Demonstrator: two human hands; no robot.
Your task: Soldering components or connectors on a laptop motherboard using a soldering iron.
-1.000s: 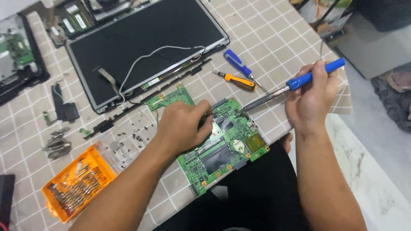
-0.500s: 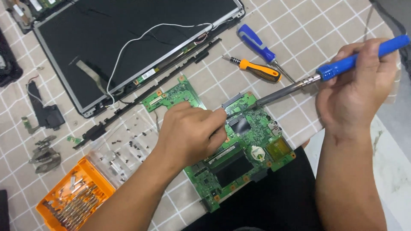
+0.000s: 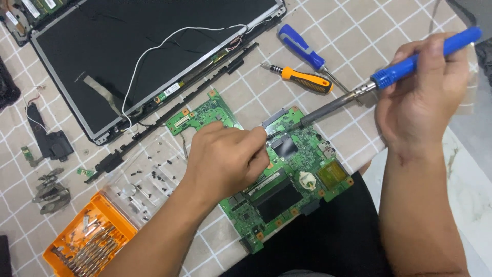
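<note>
A green circuit board (image 3: 302,179) lies on the checked tablecloth at the table's front edge. My left hand (image 3: 225,159) rests on the middle of it, fingers pinched on a thin dark tool or wire whose tip shows near the board's upper middle. My right hand (image 3: 420,97) grips the blue handle of a soldering iron (image 3: 359,95). Its grey metal shaft slants down to the left, with the tip just above the board beside my left fingertips.
A blue screwdriver (image 3: 302,48) and an orange-handled screwdriver (image 3: 302,79) lie behind the board. A laptop screen panel (image 3: 138,56) with a white wire fills the back left. An orange bit case (image 3: 87,241), loose screws, hinges (image 3: 51,192) and a small speaker (image 3: 51,143) lie at left.
The view has closed in on the board. My right hand with the soldering iron has lifted and shifted right; the tip stays near the board's upper middle. My left hand keeps its place.
</note>
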